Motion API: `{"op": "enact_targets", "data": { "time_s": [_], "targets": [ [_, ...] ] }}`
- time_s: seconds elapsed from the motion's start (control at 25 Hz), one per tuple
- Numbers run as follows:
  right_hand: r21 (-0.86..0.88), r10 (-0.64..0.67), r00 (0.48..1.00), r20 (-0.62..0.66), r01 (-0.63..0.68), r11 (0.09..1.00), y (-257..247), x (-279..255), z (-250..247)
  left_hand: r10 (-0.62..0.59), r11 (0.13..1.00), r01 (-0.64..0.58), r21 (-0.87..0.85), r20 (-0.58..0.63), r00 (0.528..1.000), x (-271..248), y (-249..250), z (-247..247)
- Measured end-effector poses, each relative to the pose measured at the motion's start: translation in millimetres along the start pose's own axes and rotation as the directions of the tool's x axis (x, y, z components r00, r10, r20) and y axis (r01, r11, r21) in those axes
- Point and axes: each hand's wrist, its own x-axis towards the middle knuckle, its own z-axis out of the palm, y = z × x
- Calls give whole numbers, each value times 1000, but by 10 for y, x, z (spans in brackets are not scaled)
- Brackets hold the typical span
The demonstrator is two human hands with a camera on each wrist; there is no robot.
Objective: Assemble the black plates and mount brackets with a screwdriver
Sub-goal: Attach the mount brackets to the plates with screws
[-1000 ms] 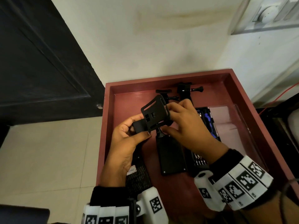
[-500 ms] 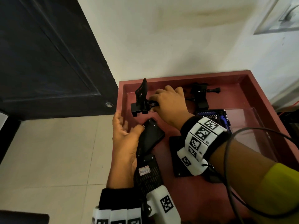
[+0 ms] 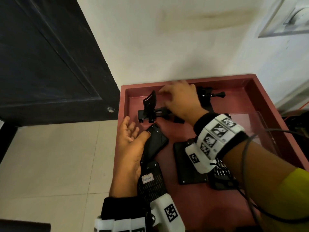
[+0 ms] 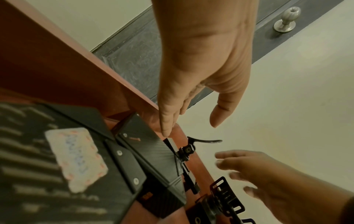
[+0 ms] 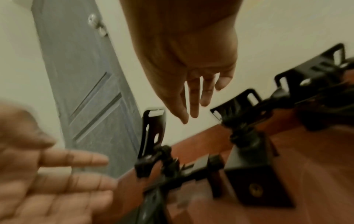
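A black mount bracket (image 3: pixel 149 107) stands upright on its clamp base at the tray's far left. My right hand (image 3: pixel 167 97) hovers just above and to its right, fingers straight, holding nothing; the right wrist view shows the bracket (image 5: pixel 153 136) below the fingertips. My left hand (image 3: pixel 135 129) lies palm up on the tray's left edge, its thumb touching a tilted black plate (image 3: pixel 157 143). Another black plate (image 3: pixel 185 166) lies flat in the middle, partly under my right wrist. A second bracket (image 3: pixel 205 96) sits at the far wall.
Everything lies in a red tray (image 3: pixel 260 104) set against a white wall. A perforated black plate with a white label (image 3: pixel 150 180) lies near my left wrist. A screwdriver bit case (image 3: pixel 222 176) and a clear lid (image 3: pixel 250 124) lie to the right. A dark door (image 3: pixel 50 64) stands to the left.
Both hands held the bracket a second ago. My right hand carried it to the tray's far left, set it down and let go. My left hand dropped open beside the tilted plate.
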Motion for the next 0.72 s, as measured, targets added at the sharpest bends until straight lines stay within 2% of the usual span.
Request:
{"op": "enact_targets", "data": {
  "time_s": [0.08,0.16,0.24,0.32,0.56,0.72],
  "targets": [
    [147,47,997,-62,-37,988,275,16,-175,-3,1000,3,1,9,1000,-4,-9,10],
    [167,-5,998,66,-6,986,508,39,-269,1,1000,-2,17,16,1000,-17,-5,33],
    [10,-131,958,254,133,991,603,64,-292,2,1000,-3,25,30,1000,-26,-7,64],
    [-183,-179,924,339,252,950,602,98,-265,0,1000,-2,31,43,999,-22,-15,82],
    [-187,-167,917,362,247,951,550,69,-249,18,996,-26,88,95,995,-38,-34,109],
    [-112,-139,938,318,182,977,560,-56,-251,93,980,-92,179,-1,996,-22,-62,129]
  ]
}}
